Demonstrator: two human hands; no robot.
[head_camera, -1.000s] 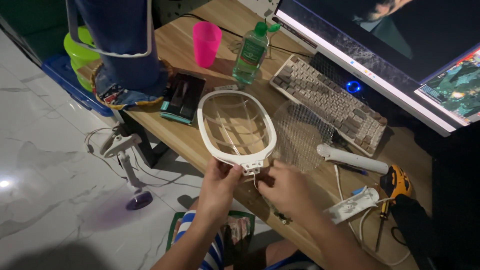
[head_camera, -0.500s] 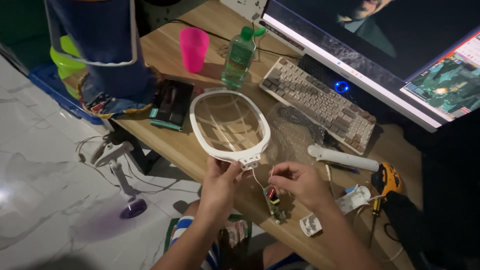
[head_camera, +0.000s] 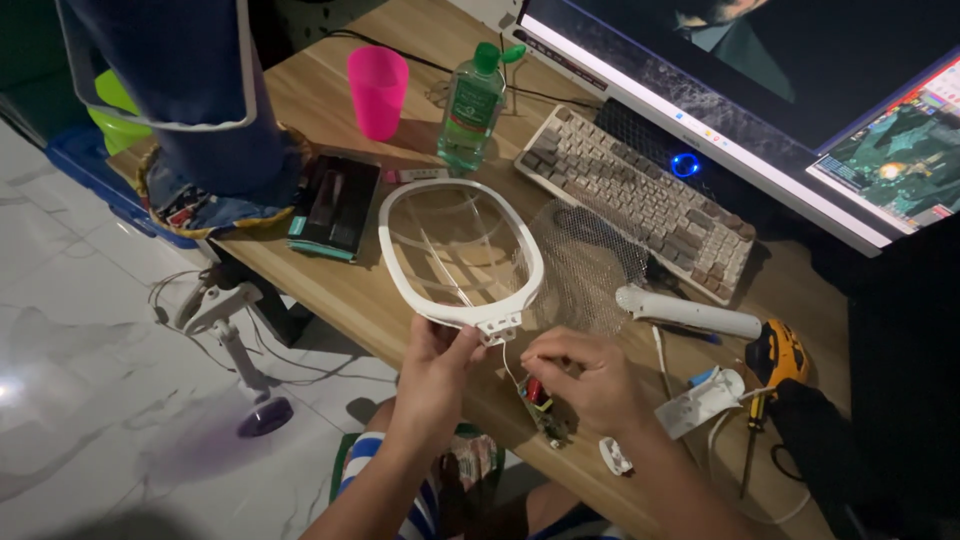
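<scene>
White racket frame (head_camera: 460, 260) pinched at its base by left hand (head_camera: 435, 370); right hand (head_camera: 590, 380) pinching circuit board (head_camera: 540, 400) beside it.

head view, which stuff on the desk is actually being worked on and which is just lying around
In hand: white oval racket frame in the left hand; small circuit board under the right hand; loose mesh.

Lying about: pink cup, green bottle, keyboard, yellow screwdriver.
</scene>
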